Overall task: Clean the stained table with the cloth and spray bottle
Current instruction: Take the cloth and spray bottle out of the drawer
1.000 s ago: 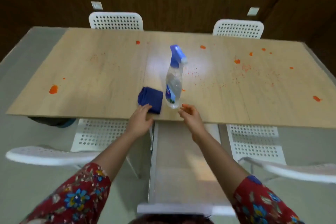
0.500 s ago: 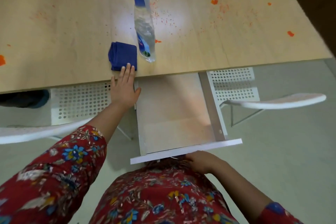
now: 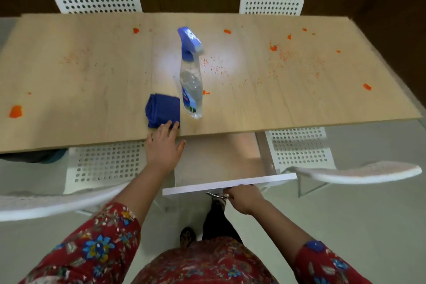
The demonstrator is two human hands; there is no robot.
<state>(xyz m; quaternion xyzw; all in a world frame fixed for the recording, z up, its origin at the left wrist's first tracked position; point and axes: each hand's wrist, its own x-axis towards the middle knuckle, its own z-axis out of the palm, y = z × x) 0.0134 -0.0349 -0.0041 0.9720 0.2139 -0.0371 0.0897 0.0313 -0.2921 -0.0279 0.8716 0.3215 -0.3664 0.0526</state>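
The fingertips of the left hand lie straight and a little spread, and they touch the near edge of the folded blue cloth. The palm is flat over the near edge of the table, the thumb points to the right, and the forearm goes back to a red flowered sleeve.

The fingers of the right hand are curled around a thin metal handle under the white front of an open drawer. Most of these fingers are hidden behind the hand, and only a part of the handle shows.

The cloth lies on the table close to its near edge, and the spray bottle stands upright just beside it on the right. Orange stains are scattered over the wood. The label of the bottle is too blurred to read. Under the left part of the table there is something dark, and I cannot tell what it is. The white chairs are partly hidden by the table.
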